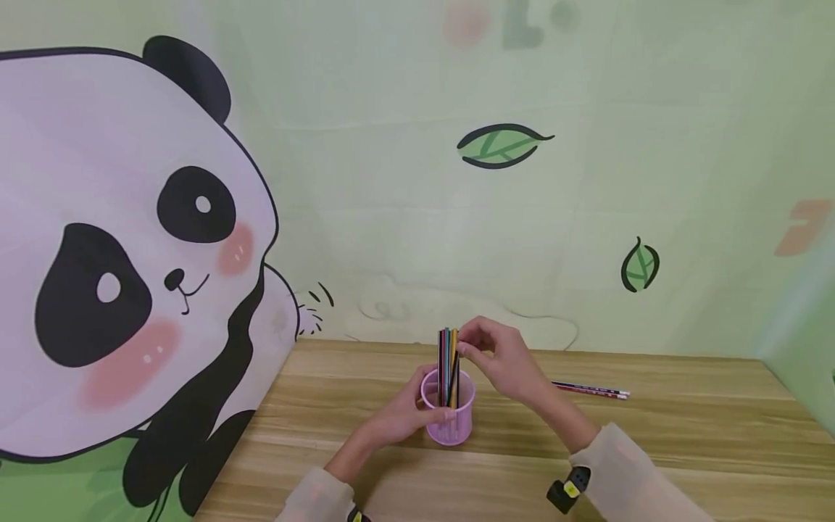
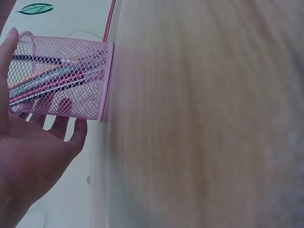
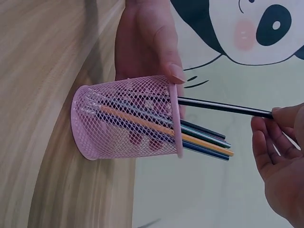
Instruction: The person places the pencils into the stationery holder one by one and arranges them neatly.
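Observation:
A pink mesh pencil cup (image 1: 462, 426) stands upright on the wooden table. My left hand (image 1: 399, 419) holds it from the left, with the thumb at the front near the rim and fingers around the mesh. Above the cup, my right hand (image 1: 505, 362) pinches a black pencil (image 3: 223, 107) near its upper end between thumb and fingertips. That pencil's lower part is inside the cup. Several other pencils lean together in there, among them a yellow one (image 3: 204, 142); their lower ends show through the mesh (image 2: 59, 80) in the left wrist view.
Two pencils (image 1: 593, 391), one dark and one red with white ends, lie on the table (image 1: 704, 435) to the right, partly behind my right forearm. A green wall cloth (image 1: 391, 181) with a printed panda (image 1: 196, 290) rises behind and to the left.

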Available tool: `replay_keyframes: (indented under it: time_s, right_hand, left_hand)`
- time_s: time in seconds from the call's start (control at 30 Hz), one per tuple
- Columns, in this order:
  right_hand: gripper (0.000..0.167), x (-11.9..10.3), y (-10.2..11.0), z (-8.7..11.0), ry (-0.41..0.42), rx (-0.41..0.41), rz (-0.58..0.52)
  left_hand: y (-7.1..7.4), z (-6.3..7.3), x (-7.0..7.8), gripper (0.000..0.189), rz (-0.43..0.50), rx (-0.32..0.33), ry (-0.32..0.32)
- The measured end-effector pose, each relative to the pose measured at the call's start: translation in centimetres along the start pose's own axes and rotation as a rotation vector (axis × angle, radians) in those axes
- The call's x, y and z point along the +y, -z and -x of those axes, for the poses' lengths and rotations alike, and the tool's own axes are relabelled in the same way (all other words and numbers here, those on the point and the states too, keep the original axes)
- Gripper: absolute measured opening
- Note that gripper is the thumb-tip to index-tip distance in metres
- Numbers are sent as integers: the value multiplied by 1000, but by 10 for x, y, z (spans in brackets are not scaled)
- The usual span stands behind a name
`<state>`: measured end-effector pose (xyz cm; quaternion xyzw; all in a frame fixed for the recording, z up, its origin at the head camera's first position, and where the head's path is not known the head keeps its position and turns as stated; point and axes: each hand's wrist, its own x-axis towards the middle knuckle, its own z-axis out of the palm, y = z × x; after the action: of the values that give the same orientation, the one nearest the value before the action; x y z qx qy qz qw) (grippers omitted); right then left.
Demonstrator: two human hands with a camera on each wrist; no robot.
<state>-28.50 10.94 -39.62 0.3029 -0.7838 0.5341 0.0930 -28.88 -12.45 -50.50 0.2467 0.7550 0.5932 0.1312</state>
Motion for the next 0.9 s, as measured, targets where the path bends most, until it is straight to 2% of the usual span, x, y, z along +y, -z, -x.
replay_keyframes:
  time_s: [0.2, 0.37, 0.53, 0.73, 0.9]
  right_hand:
    - [11, 8, -10, -2, -24, -16, 23]
    - [11, 14, -15, 0, -74, 5, 11]
    - [9, 24, -21, 4, -126, -19, 32]
    - [5, 36, -28, 12, -111, -93, 82]
    - [5, 40, -24, 13, -97, -79, 109]
  left_hand:
    - [1, 0, -1, 78, -15, 4, 11]
    - [1, -1, -2, 77, -6, -6, 3]
    - [2, 0, -3, 76, 3, -9, -3]
    - [1, -1, -4, 76, 16, -15, -9]
    - [1, -1, -3, 79, 24, -13, -11]
